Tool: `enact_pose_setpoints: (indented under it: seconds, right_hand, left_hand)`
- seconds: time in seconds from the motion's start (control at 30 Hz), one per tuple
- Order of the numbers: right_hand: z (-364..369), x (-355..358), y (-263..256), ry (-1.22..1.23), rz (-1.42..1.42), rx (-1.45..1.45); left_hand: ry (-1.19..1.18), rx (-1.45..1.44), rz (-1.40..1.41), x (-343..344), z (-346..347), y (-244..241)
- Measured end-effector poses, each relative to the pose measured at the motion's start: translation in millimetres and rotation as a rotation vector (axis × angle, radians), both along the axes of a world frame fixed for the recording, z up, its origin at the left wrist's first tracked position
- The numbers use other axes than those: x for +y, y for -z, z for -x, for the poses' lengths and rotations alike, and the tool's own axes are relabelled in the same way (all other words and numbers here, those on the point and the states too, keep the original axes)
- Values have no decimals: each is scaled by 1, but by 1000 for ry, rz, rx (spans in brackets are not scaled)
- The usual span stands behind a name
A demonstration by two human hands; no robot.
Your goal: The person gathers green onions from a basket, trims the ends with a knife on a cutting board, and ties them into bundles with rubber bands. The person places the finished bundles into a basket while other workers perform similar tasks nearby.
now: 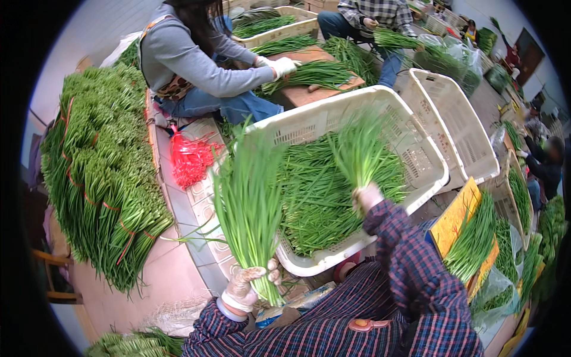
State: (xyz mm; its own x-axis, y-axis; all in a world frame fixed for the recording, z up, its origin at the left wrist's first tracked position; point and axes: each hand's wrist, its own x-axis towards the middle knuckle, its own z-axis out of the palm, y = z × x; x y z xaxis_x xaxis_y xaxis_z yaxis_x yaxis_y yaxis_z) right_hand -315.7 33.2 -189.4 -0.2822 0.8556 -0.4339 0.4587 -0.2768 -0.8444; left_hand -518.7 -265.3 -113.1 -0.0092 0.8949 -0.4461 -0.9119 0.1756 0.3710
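My left hand [255, 282], in a dirty thin white glove, grips the pale lower stems of a large bunch of garlic chives [250, 196], whose green leaves point up. My gloved right hand [367, 197] is closed around the stems of a smaller bunch of chives [359, 156], its leaf tips blurred, above the crate. Between and beyond my hands stands a white plastic crate [312, 267] with perforated walls, its bottom covered with loose green chives [316, 196].
Red plastic ties [192, 156] hang left of the crate. Tied chive bundles [107, 174] are heaped at the left. Empty-looking crates [459, 125] stand right. A yellow board [459, 214] bears more chives. A gloved co-worker [200, 67] sits at a wooden board [299, 93]; others work farther back.
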Motion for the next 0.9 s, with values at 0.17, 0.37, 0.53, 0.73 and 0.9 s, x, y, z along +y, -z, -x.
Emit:
enact_pose_setpoints:
  seconds: [0.17, 0.37, 0.53, 0.73, 0.9]
  right_hand:
    - [17, -57, 8, -827, -62, -952]
    - [-6, -98, -77, -713, 562, 283]
    - [-4, -155, -97, -404, 560, 533]
    - [-30, -175, -104, -79, 335, 495]
    - [-73, -170, -128, -15, 486, 617]
  left_hand:
    - [36, -141, -28, 1, -20, 5]
    - [124, -134, 35, 17, -44, 11]
    - [204, 555, -73, 26, -96, 16]
    - [310, 925, -297, 44, -134, 18]
    - [722, 1294, -523, 42, -137, -26]
